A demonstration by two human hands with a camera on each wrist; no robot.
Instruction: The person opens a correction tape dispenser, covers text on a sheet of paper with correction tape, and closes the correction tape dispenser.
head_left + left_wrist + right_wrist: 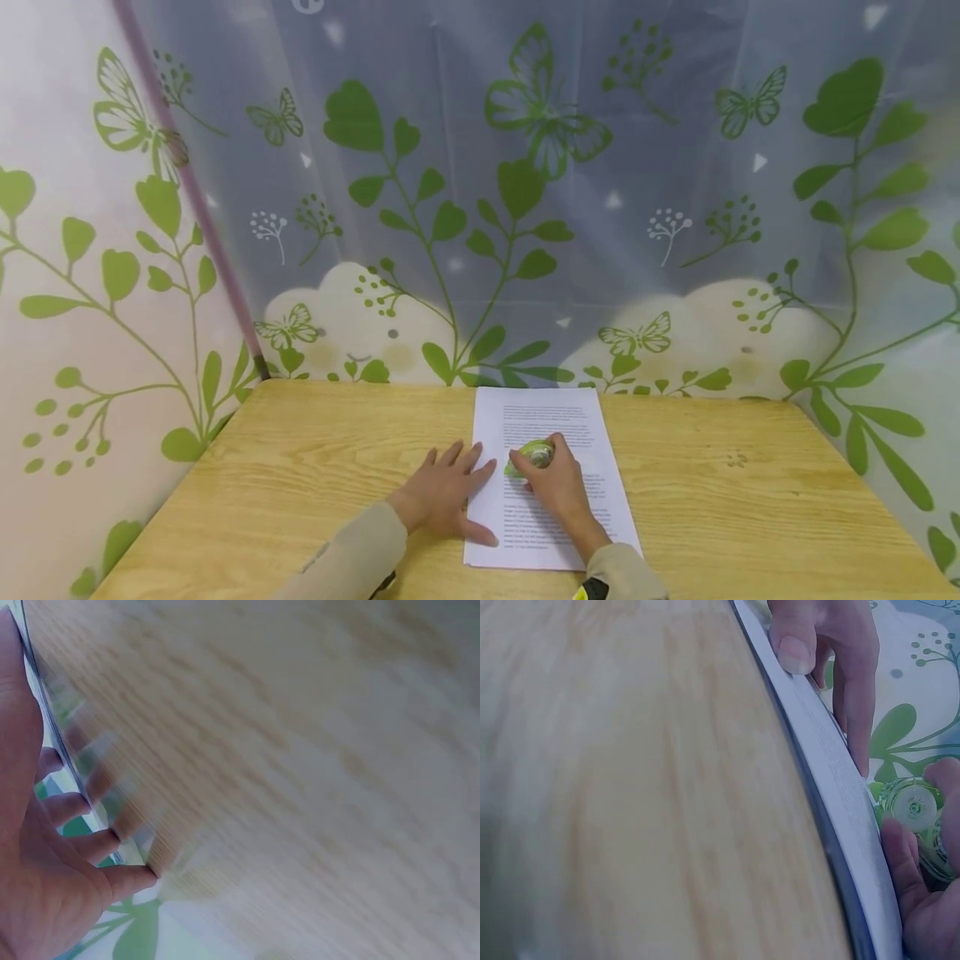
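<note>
A printed sheet of paper point(491, 417) lies on the wooden table, on what looks like a thin stack. My right hand point(564, 487) pinches a green and clear correction tape point(538, 453) between thumb and fingers, low over the middle of the text. In the right wrist view, the round spools of the correction tape show through its clear casing, beside the right hand point(930, 911). My left hand point(444, 492) rests with spread fingers along the left edge of the paper, thumb on its lower left part. The left wrist view shows those fingers point(94, 844) from the side.
The wooden table point(330, 450) reaches out on both sides of the paper. Behind it hangs a curtain point(630, 275) printed with green leaves and butterflies, and a similar one point(67, 333) stands at the left. A small dark mark point(737, 457) sits on the table's right part.
</note>
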